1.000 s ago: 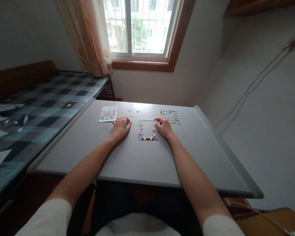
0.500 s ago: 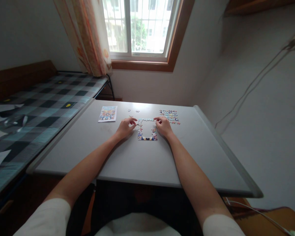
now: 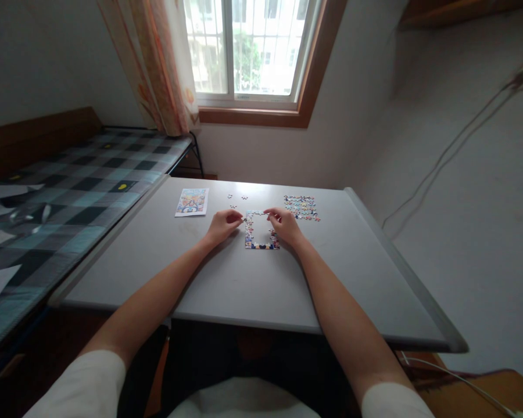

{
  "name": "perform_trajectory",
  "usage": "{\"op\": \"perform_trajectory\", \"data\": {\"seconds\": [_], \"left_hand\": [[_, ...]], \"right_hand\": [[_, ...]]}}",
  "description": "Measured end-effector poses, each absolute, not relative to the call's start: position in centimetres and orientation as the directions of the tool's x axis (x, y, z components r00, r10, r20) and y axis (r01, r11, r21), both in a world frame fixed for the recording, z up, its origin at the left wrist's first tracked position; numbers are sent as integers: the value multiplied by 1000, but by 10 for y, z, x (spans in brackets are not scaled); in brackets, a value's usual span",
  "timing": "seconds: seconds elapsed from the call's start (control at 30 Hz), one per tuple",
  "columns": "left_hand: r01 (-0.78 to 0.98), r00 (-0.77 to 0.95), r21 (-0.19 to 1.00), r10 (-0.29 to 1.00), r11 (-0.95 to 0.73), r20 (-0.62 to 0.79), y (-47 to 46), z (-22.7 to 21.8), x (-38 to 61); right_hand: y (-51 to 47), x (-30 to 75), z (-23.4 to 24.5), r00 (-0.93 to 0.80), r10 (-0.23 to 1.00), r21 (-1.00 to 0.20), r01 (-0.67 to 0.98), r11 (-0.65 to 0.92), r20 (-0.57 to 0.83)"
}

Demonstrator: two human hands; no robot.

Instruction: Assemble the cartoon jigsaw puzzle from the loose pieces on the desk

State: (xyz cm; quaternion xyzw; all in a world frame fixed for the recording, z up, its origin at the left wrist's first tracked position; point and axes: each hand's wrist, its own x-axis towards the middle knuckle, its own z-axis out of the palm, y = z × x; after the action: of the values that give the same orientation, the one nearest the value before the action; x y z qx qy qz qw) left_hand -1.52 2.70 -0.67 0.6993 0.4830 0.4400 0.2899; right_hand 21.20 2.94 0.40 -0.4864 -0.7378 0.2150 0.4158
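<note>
A small rectangular jigsaw frame [image 3: 256, 244] with a hollow middle lies on the grey table [image 3: 244, 278]. My left hand [image 3: 222, 225] rests at the frame's top left corner, fingers pinched on a tiny puzzle piece. My right hand [image 3: 284, 226] covers the frame's right side, thumb and forefinger pinched at the top edge; what they hold is too small to make out. A heap of loose puzzle pieces [image 3: 301, 206] lies just right of my right hand. A few stray pieces [image 3: 236, 200] sit beyond my left hand.
A colourful reference picture card [image 3: 192, 201] lies at the table's far left. A bed with a checked cover [image 3: 70, 186] and papers adjoins the left edge. Window [image 3: 244, 46] and curtain [image 3: 157, 64] behind; a cable [image 3: 440, 162] runs down the right wall.
My left hand slid right from near the picture card to the frame's top left corner. My right hand shifted left, its fingers now reaching along the frame's top edge.
</note>
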Motion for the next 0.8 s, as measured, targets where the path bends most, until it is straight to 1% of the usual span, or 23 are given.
{"op": "perform_trajectory", "data": {"seconds": [0.07,0.2,0.3,0.37,0.5,0.57,0.7,0.8], "left_hand": [[510,107,791,937,-338,331,30,-6,-21],[714,45,655,950,-247,309,33,-3,-34],[777,3,610,969,-158,248,33,-1,-40],[805,-14,579,971,-131,239,33,1,-41],[866,37,452,928,-215,369,31,2,-38],[872,83,413,909,-265,408,30,2,-34],[863,192,363,892,-352,409,24,0,-24],[833,321,313,859,-456,398,18,-2,-17]], "right_hand": [[30,212,3,-180,897,-718,545,432,403],[30,212,3,-170,902,-711,565,419,397],[30,212,2,-174,901,-700,578,419,396],[31,213,2,-178,899,-694,583,423,399],[33,215,-1,-161,899,-674,611,416,408],[35,217,-3,-147,896,-656,633,411,419],[35,218,-5,-141,887,-615,673,412,441],[37,214,-5,-178,877,-566,702,431,447]]}}
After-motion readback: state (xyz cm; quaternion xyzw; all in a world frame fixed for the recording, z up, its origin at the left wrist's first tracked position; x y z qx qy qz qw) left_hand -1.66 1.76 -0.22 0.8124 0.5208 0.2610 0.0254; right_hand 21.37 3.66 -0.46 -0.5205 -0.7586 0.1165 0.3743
